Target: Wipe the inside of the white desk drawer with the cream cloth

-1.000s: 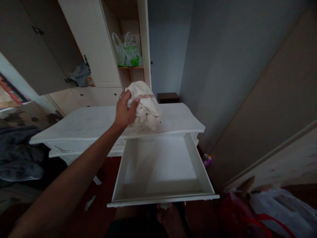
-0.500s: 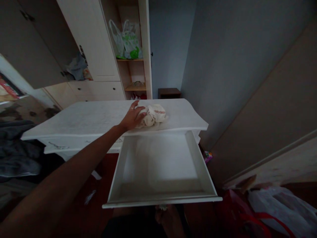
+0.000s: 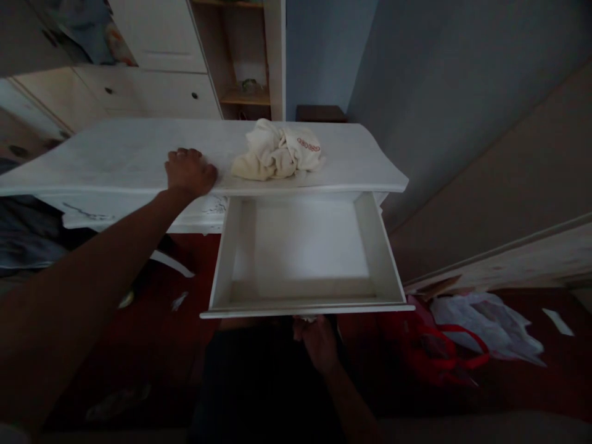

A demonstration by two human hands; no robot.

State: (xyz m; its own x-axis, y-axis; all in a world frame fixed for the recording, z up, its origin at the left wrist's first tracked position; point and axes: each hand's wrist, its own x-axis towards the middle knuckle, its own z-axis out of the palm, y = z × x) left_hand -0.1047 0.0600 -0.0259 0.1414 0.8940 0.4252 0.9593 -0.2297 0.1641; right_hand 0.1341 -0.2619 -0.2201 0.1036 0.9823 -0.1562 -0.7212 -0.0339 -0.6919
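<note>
A pulled-out white drawer (image 3: 300,246) juts from the white desk (image 3: 152,139) toward my body. My left hand (image 3: 190,172) rests on the desktop near its front edge, left of the drawer. Its fingers are curled in, and no object shows in them. To its right, apart from it, a crumpled cream cloth (image 3: 280,151) with reddish lettering lies on the desktop. Below the drawer's front, my right hand (image 3: 319,342) has its fingers closed at the pale drawer knob (image 3: 306,318), which the drawer front and fingers partly hide.
Behind the desk stands a white wardrobe (image 3: 161,43) with open shelves. A blue-grey wall (image 3: 444,111) runs along the right. On the reddish floor at right lie a red bag (image 3: 430,345) and a whitish plastic bag (image 3: 485,324). A white curved desk leg (image 3: 173,262) shows below left.
My left hand has let go of the cloth and moved left along the desktop, its fingers now curled. The view has tilted down, showing more of my right hand at the knob.
</note>
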